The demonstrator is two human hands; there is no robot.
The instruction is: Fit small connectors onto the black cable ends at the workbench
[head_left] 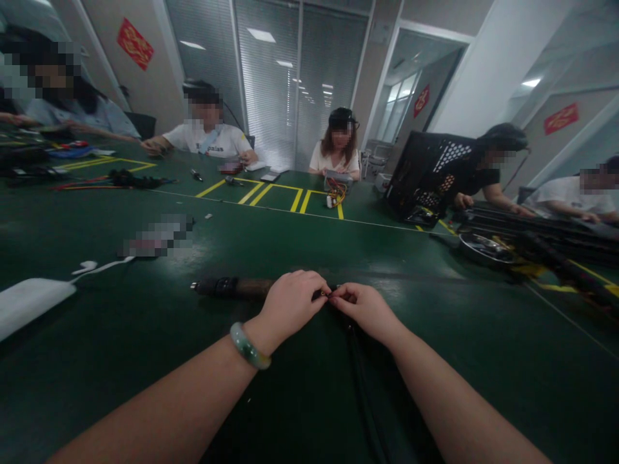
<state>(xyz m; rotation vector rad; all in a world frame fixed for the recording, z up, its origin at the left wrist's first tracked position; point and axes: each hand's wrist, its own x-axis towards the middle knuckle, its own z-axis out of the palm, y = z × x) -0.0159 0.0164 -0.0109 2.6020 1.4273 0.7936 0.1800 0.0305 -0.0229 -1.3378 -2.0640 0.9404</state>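
A dark, tube-shaped electric screwdriver (232, 287) lies across the table with its metal tip toward the left. My left hand (296, 298), with a green bangle at the wrist, is closed over its right end, thumb and forefinger pinched. My right hand (363, 308) meets it there, its fingertips pinched at a small dark part. From under the right fingers a black cable (358, 361) runs down toward me between my forearms. Exactly how cable and screwdriver end meet is hidden by the fingers.
On the green table (145, 361) a white box-like object (33, 303) with a white cord stands at left. Black and coloured wires (120, 180) lie far left. At right are a black perforated case (430, 174) and a round metal dish (486, 248). Several people sit around the table.
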